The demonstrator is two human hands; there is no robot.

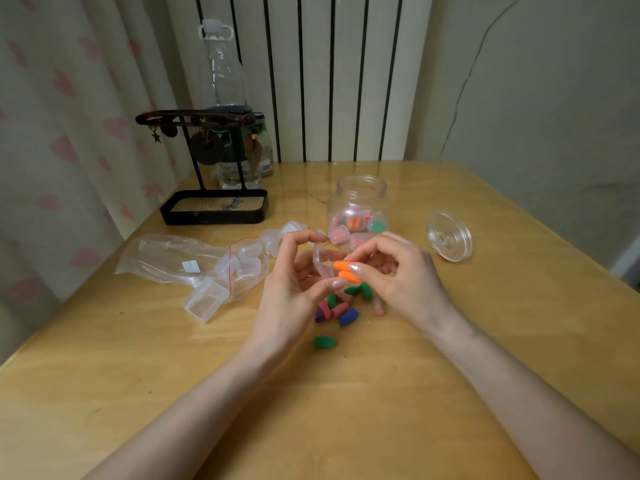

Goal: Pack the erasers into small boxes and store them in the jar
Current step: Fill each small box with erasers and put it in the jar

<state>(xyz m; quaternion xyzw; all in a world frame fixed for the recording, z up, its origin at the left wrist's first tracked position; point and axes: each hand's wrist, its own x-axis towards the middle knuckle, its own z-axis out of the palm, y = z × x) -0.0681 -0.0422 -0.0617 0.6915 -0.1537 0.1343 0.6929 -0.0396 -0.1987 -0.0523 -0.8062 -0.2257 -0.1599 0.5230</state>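
My left hand (294, 289) holds a small clear box (323, 261) with its lid open, above the table. My right hand (398, 271) pinches two orange erasers (346, 271) at the box's opening. Below the hands lie several loose erasers (341, 308) in green, pink, blue and purple, and one green eraser (324, 342) lies apart, nearer to me. The open clear jar (358, 209) stands behind the hands with several filled small boxes inside. Its lid (449, 236) lies on the table to the right.
A clear plastic bag (180, 258) with several empty small boxes lies at the left, one closed box (206, 299) in front of it. A black jewellery stand (214, 206) and bottles (225, 98) stand at the back left. The wooden table (346, 410) stretches toward me.
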